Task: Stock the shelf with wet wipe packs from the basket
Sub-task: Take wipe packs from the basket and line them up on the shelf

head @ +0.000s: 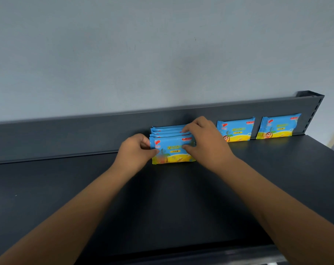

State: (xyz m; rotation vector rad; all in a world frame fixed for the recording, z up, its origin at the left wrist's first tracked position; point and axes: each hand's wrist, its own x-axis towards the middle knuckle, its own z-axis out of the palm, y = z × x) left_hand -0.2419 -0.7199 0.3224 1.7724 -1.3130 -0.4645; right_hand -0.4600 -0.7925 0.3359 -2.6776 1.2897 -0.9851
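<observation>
Against shelf back, gripped row; packs beside.

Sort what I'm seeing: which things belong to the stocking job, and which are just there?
Job: held packs, left hand, right hand, middle packs, end packs, shelf.
Just there: wall, upright. Basket not in view.

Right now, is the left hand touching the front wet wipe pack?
Touching. The head view shows the left hand pinching the left edge of the front pack, thumb over its face.
</observation>
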